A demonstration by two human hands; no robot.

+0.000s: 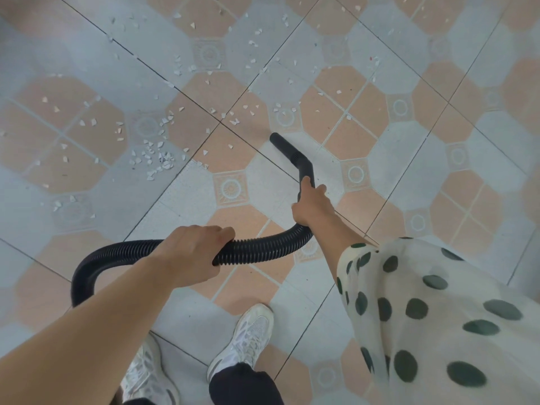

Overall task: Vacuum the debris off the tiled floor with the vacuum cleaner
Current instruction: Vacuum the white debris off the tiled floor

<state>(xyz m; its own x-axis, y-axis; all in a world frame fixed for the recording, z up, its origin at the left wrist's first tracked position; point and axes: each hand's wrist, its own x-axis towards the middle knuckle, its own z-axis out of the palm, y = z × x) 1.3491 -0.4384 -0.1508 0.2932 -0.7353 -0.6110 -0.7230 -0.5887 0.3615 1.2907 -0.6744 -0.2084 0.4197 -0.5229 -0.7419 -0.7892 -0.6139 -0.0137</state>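
The right hand (311, 204) is closed around the rigid nozzle (292, 154); the left hand (194, 252) is wrapped over the ribbed hose (263, 248) behind it. The nozzle tip sits low over bare floor (409, 159), just short of the debris (155, 154), which lies scattered across the tiles ahead and to the left. Sweeping seems underway; next, the tip should probably be pushed forward-left into the thick patch.

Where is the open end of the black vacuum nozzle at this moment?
In the head view, the nozzle tip sits near the centre, ahead of the right hand, just short of the white debris scattered to its left and beyond.
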